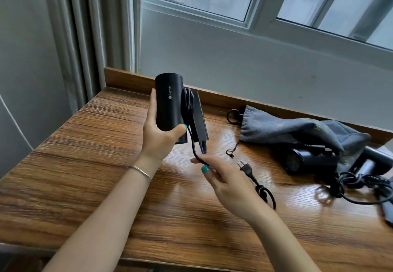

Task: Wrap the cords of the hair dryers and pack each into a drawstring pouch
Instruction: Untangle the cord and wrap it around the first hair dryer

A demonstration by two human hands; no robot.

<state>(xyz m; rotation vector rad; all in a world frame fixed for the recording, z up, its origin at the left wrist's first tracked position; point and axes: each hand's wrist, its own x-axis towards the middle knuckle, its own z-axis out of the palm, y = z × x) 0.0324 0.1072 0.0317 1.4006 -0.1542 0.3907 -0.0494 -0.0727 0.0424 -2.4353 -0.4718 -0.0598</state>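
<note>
Fingers (162, 127) of the left hand clasp the black hair dryer (169, 101) upright above the bench (106, 144), steadying it while the right hand's fingers (205, 168) pinch its cord (194, 151) just below for wrapping, with the grey pouch (287, 129) lying off to their right.

I count three black cylindrical hair dryers: one in my grip (169, 101), two on the wooden table (297, 159) (374, 159). One grey fabric drawstring pouch (287, 129). One two-pin plug (244, 168).
</note>
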